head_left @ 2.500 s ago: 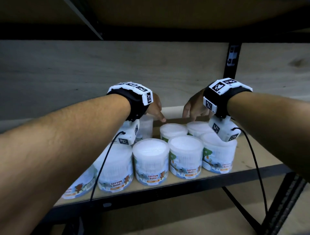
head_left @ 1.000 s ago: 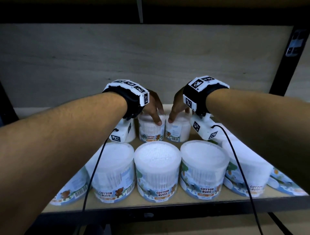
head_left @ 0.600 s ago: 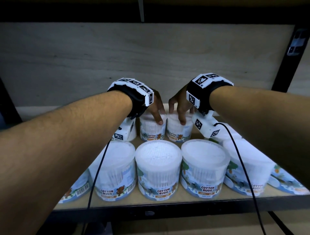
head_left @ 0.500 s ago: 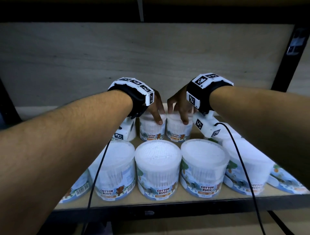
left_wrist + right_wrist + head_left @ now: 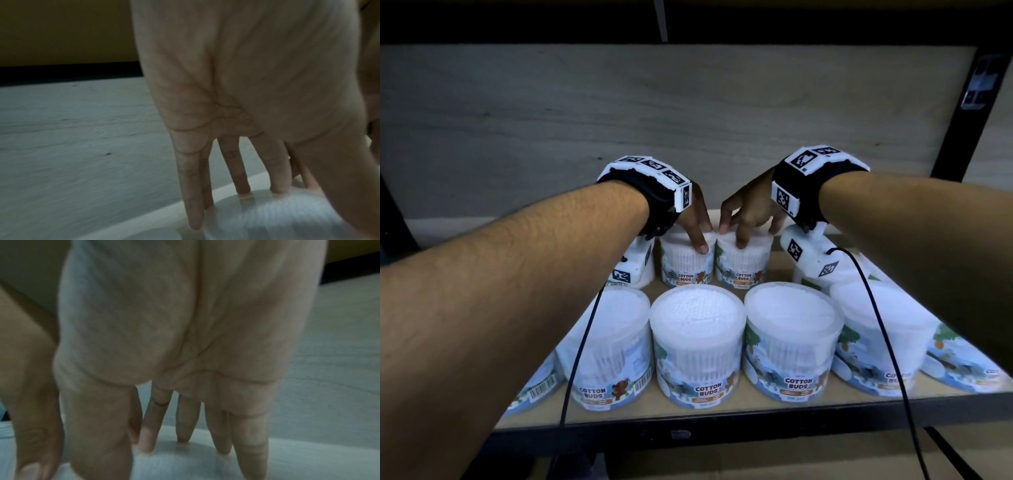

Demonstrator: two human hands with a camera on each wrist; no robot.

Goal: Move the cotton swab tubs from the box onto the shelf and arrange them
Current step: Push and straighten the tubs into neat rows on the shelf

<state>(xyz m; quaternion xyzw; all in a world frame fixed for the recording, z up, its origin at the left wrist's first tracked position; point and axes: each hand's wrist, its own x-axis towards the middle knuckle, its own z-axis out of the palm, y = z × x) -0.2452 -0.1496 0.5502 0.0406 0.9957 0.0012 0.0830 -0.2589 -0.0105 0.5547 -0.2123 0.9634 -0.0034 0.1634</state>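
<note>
Several clear cotton swab tubs with "COTTON BUDS" labels stand in two rows on the wooden shelf [image 5: 722,413]. My left hand [image 5: 697,233] grips the lid rim of the left back-row tub [image 5: 686,269] from above, thumb at the front. My right hand [image 5: 746,226] grips the right back-row tub [image 5: 743,269] the same way; the two tubs stand side by side, almost touching. In the left wrist view my fingers [image 5: 240,178] reach down behind the white lid [image 5: 277,216]. In the right wrist view my fingers [image 5: 185,423] drop past the far edge of the lid [image 5: 180,465].
The front row holds large tubs [image 5: 697,346] [image 5: 789,339], with more at both ends partly under my forearms. A wooden back panel [image 5: 619,120] closes the shelf. A black upright [image 5: 962,113] stands at the right. Wrist-camera cables [image 5: 887,342] hang over the front tubs.
Both hands stayed on the two back tubs. The right tub has turned so its label faces front instead of its barcode, and the two tubs sit closer together.
</note>
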